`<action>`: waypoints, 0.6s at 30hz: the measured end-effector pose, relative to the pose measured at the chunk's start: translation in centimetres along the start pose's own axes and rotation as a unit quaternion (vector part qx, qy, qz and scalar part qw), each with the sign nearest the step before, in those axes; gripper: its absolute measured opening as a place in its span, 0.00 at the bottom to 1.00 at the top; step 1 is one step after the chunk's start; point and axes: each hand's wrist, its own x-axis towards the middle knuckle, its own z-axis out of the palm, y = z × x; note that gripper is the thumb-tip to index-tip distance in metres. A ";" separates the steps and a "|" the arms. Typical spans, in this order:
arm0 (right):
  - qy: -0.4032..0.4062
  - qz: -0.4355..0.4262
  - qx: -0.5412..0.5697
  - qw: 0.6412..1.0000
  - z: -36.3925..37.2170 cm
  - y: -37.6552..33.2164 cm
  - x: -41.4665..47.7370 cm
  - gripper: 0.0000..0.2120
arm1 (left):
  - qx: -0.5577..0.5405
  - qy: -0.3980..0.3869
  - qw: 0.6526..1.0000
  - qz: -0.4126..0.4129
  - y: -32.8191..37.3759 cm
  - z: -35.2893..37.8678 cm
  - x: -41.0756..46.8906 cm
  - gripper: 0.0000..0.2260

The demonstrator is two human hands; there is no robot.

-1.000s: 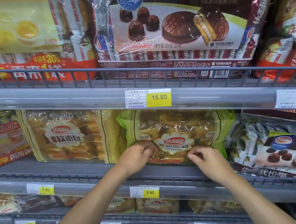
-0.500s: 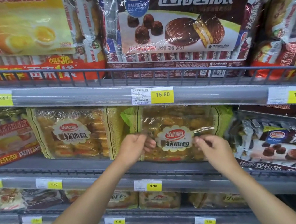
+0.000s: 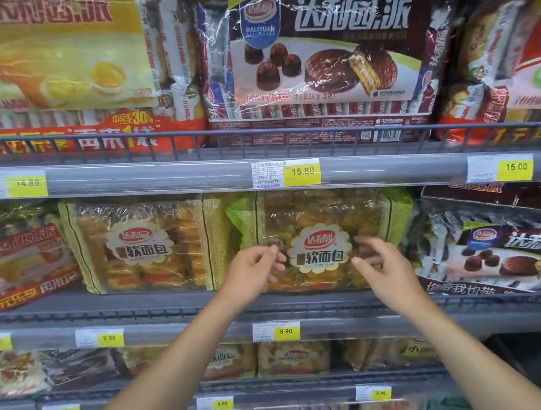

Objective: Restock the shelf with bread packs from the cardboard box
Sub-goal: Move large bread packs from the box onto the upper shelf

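Two bare forearms reach up from the bottom edge toward a shop shelf [image 3: 158, 304] at chest height. The left hand [image 3: 254, 272] is loosely open, fingers curled, its fingertips at the left part of the front of a bread pack [image 3: 321, 232]. The right hand [image 3: 385, 267] is also open, fingers spread and slightly bent, just in front of the pack's right part. Whether either hand actually touches the wrapper cannot be told; neither closes around it.

The bread pack stands upright at the front edge of the middle shelf, roughly in the centre of its width. It is a clear wrapper with green-yellow sides, small golden rolls inside and a white scalloped label with a red logo. Just beside it on the left stands a second bread pack [image 3: 140, 246] of the same kind, with yellow sides, its right edge meeting the first one's left edge. Further left along the shelf lies a red and white cake pack [image 3: 19, 265]. To the right, a dark brown chocolate pie pack [image 3: 509, 252] leans on the shelf.

A yellow price tag [image 3: 285, 330] reading 9.90 sits on the shelf's front rail below the hands. Lower shelves hold more small packs, blurred.

On the rail above the bread, another tag [image 3: 302, 171] reads 15.80. On the upper shelf behind a wire guard stand a large brown chocolate pie bag [image 3: 328, 56] and, toward the left corner, a yellow egg pie bag [image 3: 46, 55].
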 end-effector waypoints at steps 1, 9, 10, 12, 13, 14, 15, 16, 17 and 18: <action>0.003 0.002 0.002 1.000 0.1 -0.2 -0.4 0.19 | 0.010 -0.006 1.000 0.003 -0.1 -0.3 -0.4 0.13; 0.017 -0.004 -0.017 1.000 0.6 -1.9 -4.4 0.20 | 0.138 -0.047 0.986 0.079 -0.8 -2.4 -4.4 0.11; 0.020 -0.005 -0.021 1.000 0.7 -2.2 -5.3 0.21 | 0.165 -0.050 0.980 0.097 -1.0 -2.7 -5.1 0.13; 0.023 0.000 -0.033 0.999 1.1 -2.7 -7.2 0.21 | 0.222 -0.056 0.963 0.143 -1.4 -3.2 -6.8 0.18; 0.024 0.005 -0.040 0.999 1.2 -3.0 -8.3 0.21 | 0.242 -0.062 0.955 0.160 -1.8 -3.4 -7.6 0.20; 0.024 0.011 -0.043 0.999 1.4 -3.2 -9.4 0.21 | 0.257 -0.069 0.948 0.175 -2.1 -3.6 -8.5 0.22; 0.025 0.021 -0.041 0.999 1.6 -3.3 -10.7 0.21 | 0.266 -0.075 0.943 0.185 -2.7 -3.7 -9.4 0.24; 0.026 0.033 -0.038 0.998 1.7 -3.5 -12.0 0.21 | 0.272 -0.083 0.939 0.195 -3.2 -3.8 -10.2 0.25; 0.030 0.045 -0.040 0.998 2.0 -3.5 -13.6 0.21 | 0.273 -0.094 0.937 0.198 -3.8 -3.9 -11.2 0.25; 0.033 0.055 -0.046 0.997 2.2 -3.5 -15.2 0.22 | 0.272 -0.110 0.935 0.199 -4.5 -3.9 -12.1 0.26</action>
